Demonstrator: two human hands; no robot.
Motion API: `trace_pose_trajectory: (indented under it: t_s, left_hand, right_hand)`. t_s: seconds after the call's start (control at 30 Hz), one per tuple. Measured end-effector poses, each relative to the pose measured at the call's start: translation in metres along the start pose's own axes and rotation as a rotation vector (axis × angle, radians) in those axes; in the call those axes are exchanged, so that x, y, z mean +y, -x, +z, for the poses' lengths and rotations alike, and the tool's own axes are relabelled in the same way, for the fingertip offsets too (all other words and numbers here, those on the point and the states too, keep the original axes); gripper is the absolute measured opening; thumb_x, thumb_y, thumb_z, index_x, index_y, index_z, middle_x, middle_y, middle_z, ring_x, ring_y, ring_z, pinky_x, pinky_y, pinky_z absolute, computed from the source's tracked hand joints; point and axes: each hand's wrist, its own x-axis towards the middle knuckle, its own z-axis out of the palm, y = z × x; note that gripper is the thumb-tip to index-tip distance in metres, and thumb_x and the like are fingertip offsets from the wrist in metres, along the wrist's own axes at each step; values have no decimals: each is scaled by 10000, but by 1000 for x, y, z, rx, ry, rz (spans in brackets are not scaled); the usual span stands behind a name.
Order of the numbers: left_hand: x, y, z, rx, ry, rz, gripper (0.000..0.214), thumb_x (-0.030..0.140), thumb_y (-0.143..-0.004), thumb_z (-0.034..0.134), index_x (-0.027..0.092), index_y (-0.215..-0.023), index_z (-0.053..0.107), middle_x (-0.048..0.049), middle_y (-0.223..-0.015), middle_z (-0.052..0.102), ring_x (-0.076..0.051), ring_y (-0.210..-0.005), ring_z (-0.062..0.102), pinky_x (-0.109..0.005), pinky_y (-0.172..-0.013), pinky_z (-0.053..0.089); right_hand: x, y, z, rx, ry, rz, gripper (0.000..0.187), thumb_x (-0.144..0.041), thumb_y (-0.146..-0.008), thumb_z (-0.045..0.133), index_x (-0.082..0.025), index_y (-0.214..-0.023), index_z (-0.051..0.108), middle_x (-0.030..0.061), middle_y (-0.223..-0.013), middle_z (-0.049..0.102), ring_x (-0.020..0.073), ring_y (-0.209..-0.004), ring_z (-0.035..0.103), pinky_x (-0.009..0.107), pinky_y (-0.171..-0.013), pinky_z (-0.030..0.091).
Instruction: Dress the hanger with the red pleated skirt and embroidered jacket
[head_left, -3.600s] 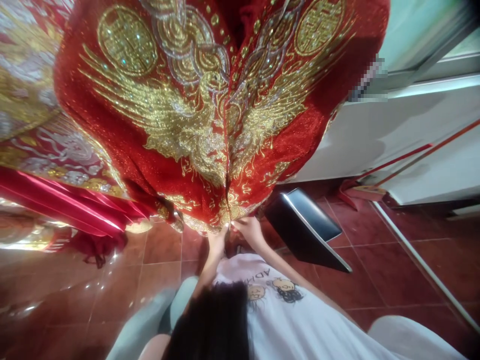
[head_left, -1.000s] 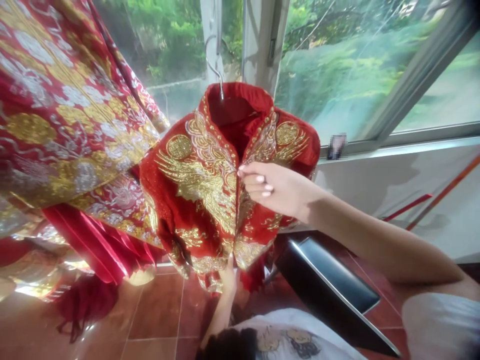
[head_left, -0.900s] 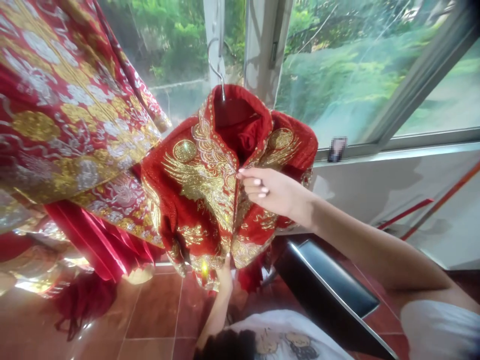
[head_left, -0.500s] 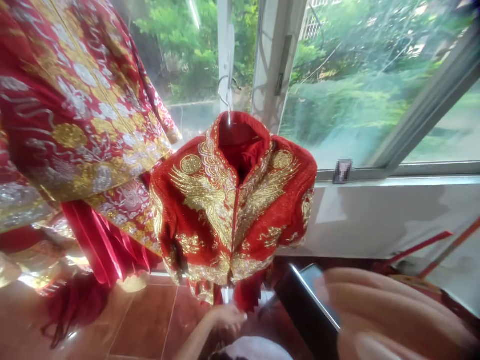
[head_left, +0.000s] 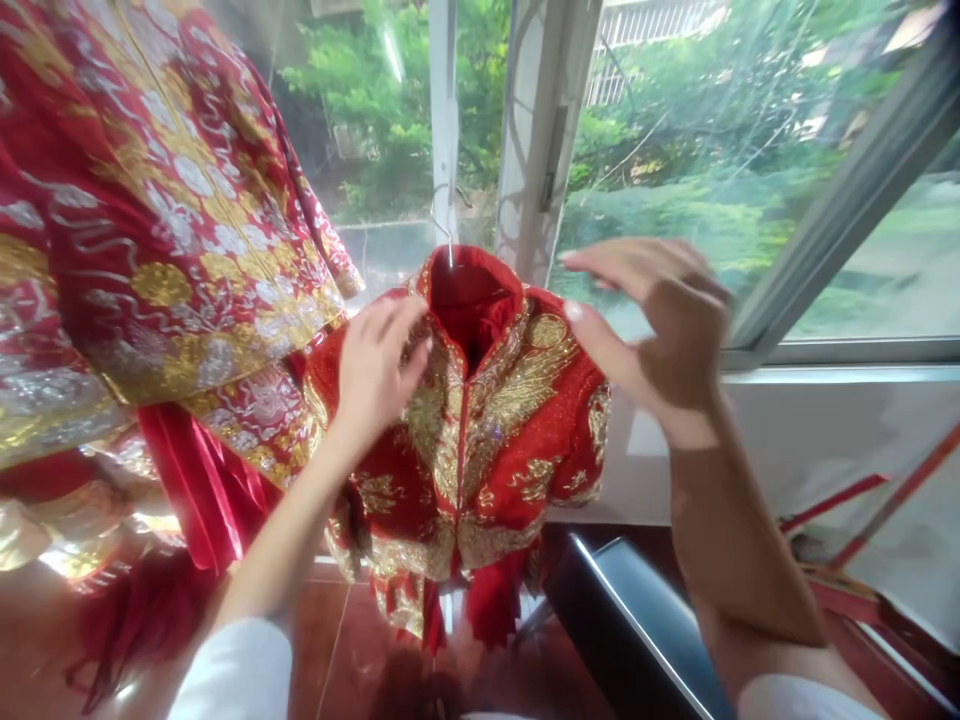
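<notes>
A red short-sleeved jacket (head_left: 502,420) with gold embroidery and a stand collar hangs on a wire-hooked hanger (head_left: 450,250). My left hand (head_left: 382,360) is at the shoulder on the jacket's left side in view, fingers and thumb apart. I cannot tell whether it presses on the cloth. On the other side, my right hand (head_left: 660,320) is raised beside the shoulder, its thumb and fingers spread with nothing between them. The thumb tip is close to the shoulder's gold round motif.
Larger red embroidered garments (head_left: 180,230) hang on the left. Behind the jacket stands a sliding window (head_left: 675,180) with a metal frame. A dark glossy box-like object (head_left: 637,620) is at lower right, with red poles (head_left: 840,500) leaning beyond it. The floor is reddish tile (head_left: 315,620).
Both hands have risen from the lower part of the view to the jacket's shoulders. My right hand has moved away from above the dark glossy object.
</notes>
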Motion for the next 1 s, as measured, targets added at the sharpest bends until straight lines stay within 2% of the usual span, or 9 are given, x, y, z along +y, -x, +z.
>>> trace_pose_trajectory:
  t_s: [0.07, 0.17, 0.3, 0.47, 0.67, 0.77, 0.87, 0.93, 1.0]
  left_hand:
    - [-16, -27, 1, -16, -209, -83, 467, 386, -906, 562, 130, -1297, 553, -195, -1342, 563, -348, -1295, 473, -491, -1091, 350]
    - [-36, -49, 3, -161, -315, -197, 405, 442, -938, 482, 120, -1148, 607, -188, -1079, 654, -349, -1044, 607, -446, -902, 447]
    - [-60, -67, -5, -209, -205, -225, 397, 456, -959, 404, 154, -780, 589, -79, -737, 588, -226, -734, 567, -338, -735, 424]
    - [-101, -79, -13, -481, 175, -163, 410, 473, -915, 442, 197, -612, 433, 7, -581, 408, -135, -589, 401, -274, -639, 364]
    - [-127, -64, -16, -613, 196, -151, 361, 499, -753, 689, 170, -902, 681, -67, -842, 677, -215, -836, 604, -307, -796, 444]
    - [-116, -40, -9, -392, -55, -231, 395, 505, -787, 661, 166, -987, 689, -113, -900, 697, -257, -834, 625, -340, -773, 454]
    - [-96, -17, 1, -162, -297, -253, 421, 516, -822, 627, 184, -1079, 660, -139, -956, 692, -297, -880, 627, -361, -774, 446]
    - [-84, -9, 6, -129, -338, -263, 432, 528, -828, 622, 203, -1111, 643, -137, -987, 691, -301, -898, 625, -353, -767, 441]
    - [-78, -7, 9, -135, -338, -277, 445, 544, -824, 628, 211, -1118, 636, -130, -1004, 694, -291, -902, 623, -337, -760, 437]
  right_hand:
    - [31, -27, 22, -45, 40, -23, 382, -307, -822, 623, -166, -1178, 630, 111, -1220, 640, 292, -1201, 536, 529, -1095, 346]
    - [65, -44, 44, -236, 28, 87, 218, -329, -866, 590, -134, -935, 658, 66, -867, 666, 224, -904, 618, 419, -899, 480]
    - [71, -50, 41, -291, -28, 327, 444, -424, -945, 514, -163, -587, 499, -30, -505, 383, 101, -547, 465, 260, -637, 441]
    - [74, -53, 32, -478, -305, 609, 466, -488, -951, 497, -141, -655, 590, 29, -600, 588, 99, -543, 527, 231, -555, 457]
    - [100, -34, 26, -544, -349, 536, 447, -544, -695, 744, -135, -860, 674, 20, -743, 681, 107, -606, 588, 212, -553, 477]
    - [97, -14, 22, -432, -332, 480, 487, -516, -691, 729, -135, -989, 673, 51, -850, 701, 167, -733, 636, 281, -652, 521]
    - [71, 10, 37, 0, -58, 373, 391, -411, -745, 701, -161, -1043, 661, 111, -1021, 690, 254, -1005, 613, 414, -929, 483]
    - [46, 27, 59, 287, 93, 387, 306, -381, -838, 609, -162, -1048, 647, 155, -1078, 666, 272, -1068, 580, 456, -1038, 400]
    - [21, 41, 87, 303, 50, 439, 292, -380, -912, 502, -160, -1051, 635, 171, -1046, 663, 257, -980, 606, 430, -972, 441]
